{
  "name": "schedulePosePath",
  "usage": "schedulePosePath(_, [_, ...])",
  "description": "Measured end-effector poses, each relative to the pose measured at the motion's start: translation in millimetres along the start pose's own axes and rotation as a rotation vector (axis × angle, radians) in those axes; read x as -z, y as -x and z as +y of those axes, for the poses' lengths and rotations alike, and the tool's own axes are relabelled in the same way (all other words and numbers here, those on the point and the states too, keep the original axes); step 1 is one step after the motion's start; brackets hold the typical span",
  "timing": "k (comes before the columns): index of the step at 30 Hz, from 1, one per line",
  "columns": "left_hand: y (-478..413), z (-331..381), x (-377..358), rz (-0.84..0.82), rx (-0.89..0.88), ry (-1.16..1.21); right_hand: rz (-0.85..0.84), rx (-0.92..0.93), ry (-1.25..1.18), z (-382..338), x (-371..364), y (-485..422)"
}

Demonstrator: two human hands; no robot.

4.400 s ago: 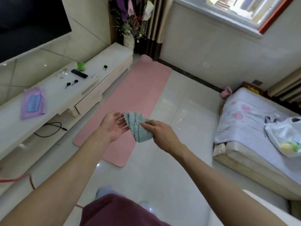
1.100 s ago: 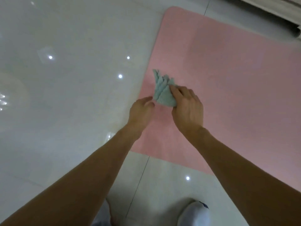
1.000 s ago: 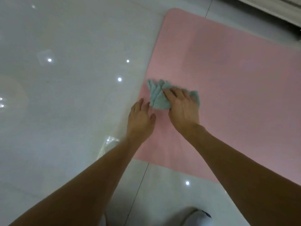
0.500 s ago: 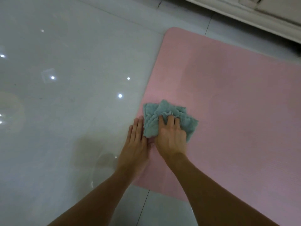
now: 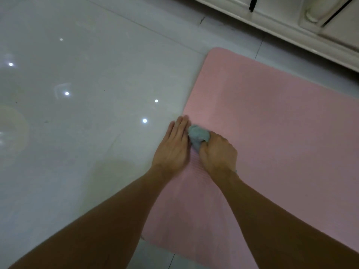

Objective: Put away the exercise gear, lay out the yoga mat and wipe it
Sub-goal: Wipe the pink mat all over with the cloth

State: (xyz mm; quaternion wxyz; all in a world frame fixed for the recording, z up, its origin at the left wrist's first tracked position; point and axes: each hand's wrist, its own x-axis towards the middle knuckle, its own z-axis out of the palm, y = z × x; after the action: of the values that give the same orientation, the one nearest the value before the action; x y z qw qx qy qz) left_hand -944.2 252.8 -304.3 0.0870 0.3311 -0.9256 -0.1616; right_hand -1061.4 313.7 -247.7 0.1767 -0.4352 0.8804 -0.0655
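Observation:
The pink yoga mat [image 5: 272,133] lies unrolled flat on the glossy tile floor and fills the right half of the view. A grey-green cloth [image 5: 198,135] is bunched up on the mat near its left edge. My right hand [image 5: 218,154] grips the cloth with curled fingers and covers most of it. My left hand [image 5: 173,146] rests flat beside it, fingers straight, on the mat's left edge, touching the cloth's left side.
Shiny light tiles [image 5: 77,94] stretch to the left of the mat. A white cabinet base [image 5: 291,22] runs along the top right, with black cables [image 5: 252,4] hanging over it.
The cloth was spread under my right hand's flat fingers half a second ago; now it is bunched in that hand's grip. The view has moved closer to the mat.

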Motion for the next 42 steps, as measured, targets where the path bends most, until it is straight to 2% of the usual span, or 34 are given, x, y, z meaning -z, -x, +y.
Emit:
schedulePosePath(4, [1.2, -0.2, -4.6, 0.063, 0.076, 0.104, 0.000, -0.113, -0.001, 2.7, 3.6, -26.8])
schedulePosePath(9, [-3.5, -0.1, -2.3, 0.078, 0.069, 0.116, 0.217, -0.292, -0.035, 17.3, 54.9, -93.9])
schedulePosePath(13, [-4.4, 0.7, -0.7, 0.029, 0.073, 0.124, 0.366, -0.143, -0.034, 21.1, 93.8, -158.5])
schedulePosePath(17, [-5.2, 1.7, 0.2, 0.024, 0.089, 0.151, 0.567, 0.069, -0.156, 0.8, 114.4, -212.0])
schedulePosePath(19, [-3.8, 1.4, 0.9, 0.030, 0.090, 0.163, 0.631, 0.172, -0.117, -9.6, 117.6, -232.6])
schedulePosePath(21, [-2.8, 0.1, 2.6, 0.030, 0.092, 0.154, 0.577, 0.237, 0.006, -18.3, 111.1, -248.3])
schedulePosePath(22, [-3.0, -0.2, 2.8, 0.029, 0.092, 0.149, 0.480, 0.245, 0.078, -19.8, 102.8, -254.6])
schedulePosePath(25, [-3.6, -0.8, 1.4, 0.033, 0.088, 0.134, 0.011, 0.158, 0.250, -12.4, 62.1, -260.8])
schedulePosePath(26, [-2.9, -1.2, 1.1, 0.037, 0.089, 0.131, -0.072, 0.135, 0.296, -7.4, 49.8, -260.6])
schedulePosePath(33, [-3.1, -0.5, 5.4, 0.034, 0.085, 0.104, -0.084, 0.188, 0.268, -0.9, 50.9, -261.8])
schedulePosePath(40, [-3.5, 0.3, 3.8, 0.016, 0.088, 0.104, -0.110, 0.422, 0.209, -10.7, 38.9, -161.4])
schedulePosePath(42, [-2.9, 0.2, 3.7, 0.023, 0.083, 0.097, 0.013, 0.405, 0.049, -7.1, 51.6, -172.1])
